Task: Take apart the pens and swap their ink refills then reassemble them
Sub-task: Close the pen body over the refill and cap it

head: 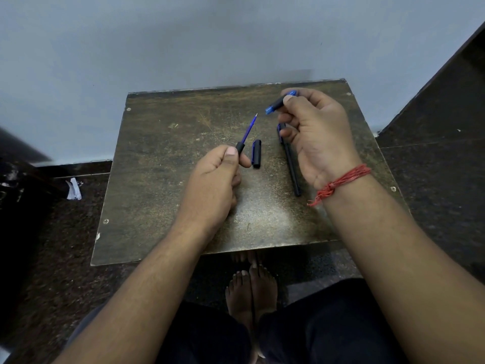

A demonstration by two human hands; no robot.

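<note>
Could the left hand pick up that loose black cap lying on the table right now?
Probably not right away. The cap lies in the open just right of the left hand, with nothing between them, but that hand already grips the pen barrel with its exposed refill, so it would have to free some fingers first.

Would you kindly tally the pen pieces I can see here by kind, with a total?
Barrels with refill showing, gripped by the left hand: 1
Unscrewed front sections, pinched by the right hand: 1
Loose caps on the table: 1
Whole capped pens on the table: 1
Total: 4
</note>
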